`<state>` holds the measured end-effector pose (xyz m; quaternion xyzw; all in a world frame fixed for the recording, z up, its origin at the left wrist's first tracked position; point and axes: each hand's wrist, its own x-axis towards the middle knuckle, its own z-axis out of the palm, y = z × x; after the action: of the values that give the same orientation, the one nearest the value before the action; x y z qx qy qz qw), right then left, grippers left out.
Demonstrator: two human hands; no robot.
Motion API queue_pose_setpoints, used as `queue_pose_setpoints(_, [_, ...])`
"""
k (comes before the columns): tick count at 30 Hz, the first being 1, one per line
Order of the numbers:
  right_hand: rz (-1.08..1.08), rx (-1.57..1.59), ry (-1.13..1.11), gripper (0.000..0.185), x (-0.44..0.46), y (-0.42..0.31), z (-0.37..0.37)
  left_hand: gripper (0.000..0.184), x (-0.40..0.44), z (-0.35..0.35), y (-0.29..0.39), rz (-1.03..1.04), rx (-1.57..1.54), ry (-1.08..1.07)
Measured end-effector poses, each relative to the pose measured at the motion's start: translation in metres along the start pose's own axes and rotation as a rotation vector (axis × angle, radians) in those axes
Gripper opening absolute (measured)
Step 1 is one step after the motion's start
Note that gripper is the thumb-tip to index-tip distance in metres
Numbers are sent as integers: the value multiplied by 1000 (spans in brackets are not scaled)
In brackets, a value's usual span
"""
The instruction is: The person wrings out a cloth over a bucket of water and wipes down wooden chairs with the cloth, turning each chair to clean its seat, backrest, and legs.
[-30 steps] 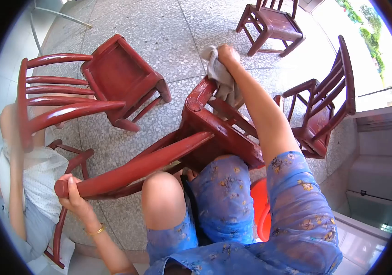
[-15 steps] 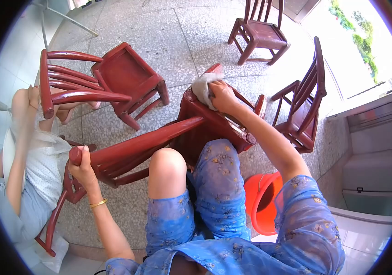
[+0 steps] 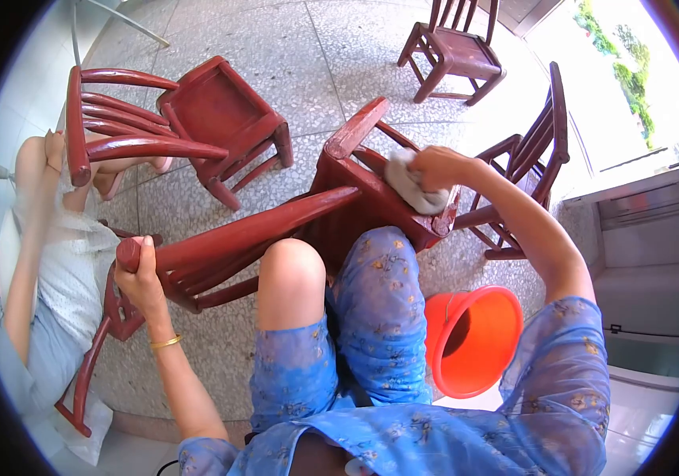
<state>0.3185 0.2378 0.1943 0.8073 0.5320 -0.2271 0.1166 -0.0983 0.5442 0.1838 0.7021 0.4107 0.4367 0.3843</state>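
Observation:
A red wooden chair [image 3: 260, 234] lies tipped across my lap, its back pointing left and its seat end beyond my knees. At the far left end of its back, my left hand [image 3: 143, 278] is wrapped round the top of a post. My right hand [image 3: 439, 169] is closed on a grey cloth [image 3: 409, 184], which rests against the edge of the seat frame near the right-hand legs. One chair leg [image 3: 359, 127] sticks up and away, to the left of the cloth.
Another red chair [image 3: 216, 111] stands at the upper left, beside a seated person [image 3: 62, 278]. Darker chairs stand at the top right [image 3: 458, 55] and right [image 3: 534, 159]. An orange bucket [image 3: 478, 341] sits right of my knees. A metal-fronted unit [image 3: 649, 246] is at the far right.
My right hand has moved the cloth from the upper left corner of the seat frame to its right side. More of the orange bucket shows. My left hand keeps its hold.

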Motion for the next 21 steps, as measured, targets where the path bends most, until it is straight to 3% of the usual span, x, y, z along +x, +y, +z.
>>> queue_pose_setpoints(3, [-94,63,-1,29,-24,5,-1,20,5,1,-9,13,-9,1])
queue_pose_setpoints(5, [24,505,221,30,-16,0,0,20,7,2,-10,24,-29,-17])
queue_pose_setpoints(7, [78,689,462,28,23,-15,10,20,6,4,-4,29,0,-3])
queue_pose_setpoints(8, [49,630,421,30,52,-24,14,20,6,3,-4,33,5,-3])
queue_pose_setpoints(9, [160,434,524,32,79,-36,32,20,5,2,-3,1,-18,-8])
queue_pose_setpoints(14, [264,502,546,38,89,-37,36,20,1,2,-11,-19,-54,42])
queue_pose_setpoints(16, [294,767,585,33,89,-29,38,19,1,4,-13,1,-82,56])
queue_pose_setpoints(18, [311,775,579,29,99,-20,41,19,2,5,-12,-3,-83,57])
queue_pose_setpoints(21, [464,1324,565,35,114,-1,50,19,0,5,-10,-12,-69,61])
